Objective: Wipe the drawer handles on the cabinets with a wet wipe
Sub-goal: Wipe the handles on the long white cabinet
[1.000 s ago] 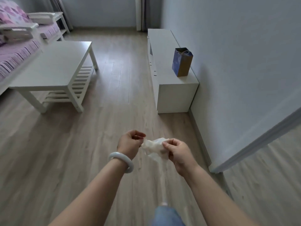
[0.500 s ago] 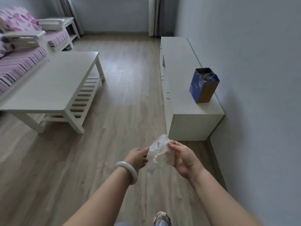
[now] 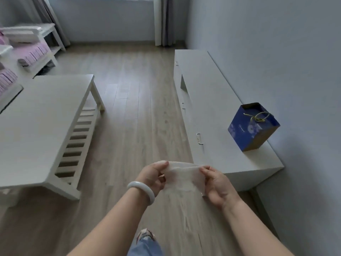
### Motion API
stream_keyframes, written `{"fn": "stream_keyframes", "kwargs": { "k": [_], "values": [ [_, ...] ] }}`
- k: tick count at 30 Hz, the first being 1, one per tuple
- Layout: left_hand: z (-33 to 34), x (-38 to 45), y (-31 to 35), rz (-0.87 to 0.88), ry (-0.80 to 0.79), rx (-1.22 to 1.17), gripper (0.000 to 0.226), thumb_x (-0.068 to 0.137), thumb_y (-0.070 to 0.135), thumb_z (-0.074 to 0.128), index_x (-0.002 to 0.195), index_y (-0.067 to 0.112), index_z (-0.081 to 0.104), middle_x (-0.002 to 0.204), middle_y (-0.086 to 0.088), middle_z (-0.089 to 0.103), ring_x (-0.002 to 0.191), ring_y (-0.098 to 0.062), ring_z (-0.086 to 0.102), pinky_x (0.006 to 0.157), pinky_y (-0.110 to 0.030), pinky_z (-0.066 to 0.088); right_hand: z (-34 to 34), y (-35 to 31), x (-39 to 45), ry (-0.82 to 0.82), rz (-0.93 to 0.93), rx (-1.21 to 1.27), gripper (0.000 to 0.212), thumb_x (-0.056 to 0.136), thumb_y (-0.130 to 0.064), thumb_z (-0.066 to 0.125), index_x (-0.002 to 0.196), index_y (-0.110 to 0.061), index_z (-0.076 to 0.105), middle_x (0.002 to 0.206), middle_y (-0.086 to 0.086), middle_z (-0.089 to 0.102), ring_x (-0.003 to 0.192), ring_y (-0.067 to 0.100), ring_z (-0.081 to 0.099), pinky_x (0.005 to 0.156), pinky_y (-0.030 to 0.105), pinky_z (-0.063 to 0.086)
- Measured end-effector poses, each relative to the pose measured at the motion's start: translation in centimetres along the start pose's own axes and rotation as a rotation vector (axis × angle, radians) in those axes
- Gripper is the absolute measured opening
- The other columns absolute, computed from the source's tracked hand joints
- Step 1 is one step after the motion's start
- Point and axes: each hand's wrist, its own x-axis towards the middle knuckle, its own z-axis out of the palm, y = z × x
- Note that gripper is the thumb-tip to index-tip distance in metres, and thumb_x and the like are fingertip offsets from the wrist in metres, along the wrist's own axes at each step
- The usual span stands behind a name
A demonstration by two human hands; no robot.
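Both hands pinch the wet wipe (image 3: 182, 177) taut, left grip (image 3: 154, 177) and right grip (image 3: 216, 183) at opposite edges, apparently spreading it flat for the cabinet (image 3: 212, 108) handle (image 3: 199, 139) nearby

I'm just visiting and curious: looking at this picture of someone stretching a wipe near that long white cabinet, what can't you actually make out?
- Cabinet front, head view: seen steeply from above, so its drawer faces are hidden; only small handles poke out.
- Blue bag: contents hidden by its walls.
- Wet wipe, held between left hand and right hand: wetness cannot be told.
- Sofa: cut off by the left edge.
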Motion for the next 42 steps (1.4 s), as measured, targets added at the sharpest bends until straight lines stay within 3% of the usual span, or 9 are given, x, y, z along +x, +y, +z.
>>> {"fn": "stream_keyframes", "kwargs": {
  "k": [4,7,11,19,23,26,31,37,42],
  "values": [
    [0.7,5.2,8.6,-0.041,-0.102,0.152,0.017,0.092,0.018,0.061,0.1,0.003,0.061,0.085,-0.013,0.063,0.063,-0.022,0.064,0.054,-0.033,0.055,5.2,-2.5,5.6,0.107,-0.059,0.049,0.013,0.094,0.0,0.052,0.083,-0.006,0.057,0.076,0.013,0.063,0.067,0.02,0.059,0.054,0.026,0.053],
    [1.9,9.5,12.9,-0.056,-0.142,0.235,0.041,0.086,0.006,0.068,0.122,-0.002,0.051,0.1,-0.019,0.065,0.071,-0.025,0.066,0.062,-0.035,0.057,7.6,-4.2,9.6,0.192,-0.134,0.055,0.016,0.091,0.006,0.053,0.095,-0.009,0.058,0.085,0.014,0.066,0.075,0.02,0.063,0.064,0.028,0.054],
    [3.3,16.8,18.0,0.018,-0.102,0.377,0.072,0.077,-0.013,0.068,0.127,0.031,0.039,0.118,-0.024,0.057,0.089,-0.031,0.065,0.077,-0.039,0.056,9.3,-7.5,15.5,0.233,-0.205,0.019,0.044,0.088,0.013,0.053,0.118,-0.02,0.055,0.101,0.016,0.067,0.094,0.026,0.065,0.077,0.032,0.056],
    [9.8,31.2,28.2,0.205,-0.214,0.967,0.037,0.076,-0.008,0.067,0.1,0.02,0.07,0.099,-0.013,0.068,0.086,-0.021,0.065,0.086,-0.029,0.055,11.5,-14.9,30.9,0.359,-0.3,-0.435,0.03,0.076,0.011,0.069,0.095,-0.012,0.068,0.093,0.012,0.067,0.085,0.016,0.063,0.079,0.023,0.053],
    [13.4,36.5,32.4,0.367,-0.238,1.299,0.022,0.082,0.007,0.068,0.101,0.018,0.07,0.09,0.001,0.067,0.079,-0.01,0.062,0.071,-0.016,0.048,12.7,-18.9,36.4,0.484,-0.32,-0.564,0.014,0.077,0.0,0.073,0.079,-0.011,0.065,0.071,0.001,0.061,0.063,0.005,0.056,0.058,0.013,0.043],
    [15.7,41.1,34.9,0.445,-0.309,1.417,0.007,0.086,0.022,0.067,0.09,0.018,0.071,0.087,0.006,0.057,0.073,-0.004,0.051,0.061,-0.013,0.037,12.7,-21.2,40.2,0.603,-0.321,-0.604,0.015,0.079,-0.008,0.074,0.075,-0.018,0.063,0.089,0.003,0.06,0.075,0.009,0.057,0.063,0.014,0.04],
    [19.0,49.5,37.8,0.31,-0.489,1.393,0.009,0.084,0.026,0.069,0.09,0.02,0.07,0.102,0.01,0.067,0.092,-0.009,0.061,0.072,-0.018,0.043,12.9,-23.3,44.7,0.607,-0.207,-0.26,0.009,0.085,-0.009,0.067,0.09,-0.002,0.065,0.096,-0.002,0.071,0.085,0.016,0.061,0.077,0.027,0.046],
    [23.0,56.9,39.7,0.174,-0.874,1.503,0.011,0.085,0.023,0.068,0.076,0.02,0.064,0.07,0.008,0.063,0.068,-0.007,0.055,0.066,-0.02,0.044,16.7,-22.8,48.5,0.807,-0.21,0.132,0.04,0.066,-0.027,0.084,0.098,-0.01,0.066,0.091,0.012,0.07,0.085,0.025,0.064,0.079,0.038,0.047],
    [24.2,59.3,38.1,-0.011,-1.059,1.576,0.009,0.086,0.021,0.066,0.077,0.02,0.067,0.075,0.002,0.067,0.076,-0.017,0.062,0.076,-0.037,0.053,20.5,-20.4,50.7,0.924,-0.16,0.398,0.026,0.077,-0.016,0.077,0.1,-0.006,0.069,0.099,0.018,0.072,0.09,0.032,0.069,0.076,0.041,0.056]
  ]
}}
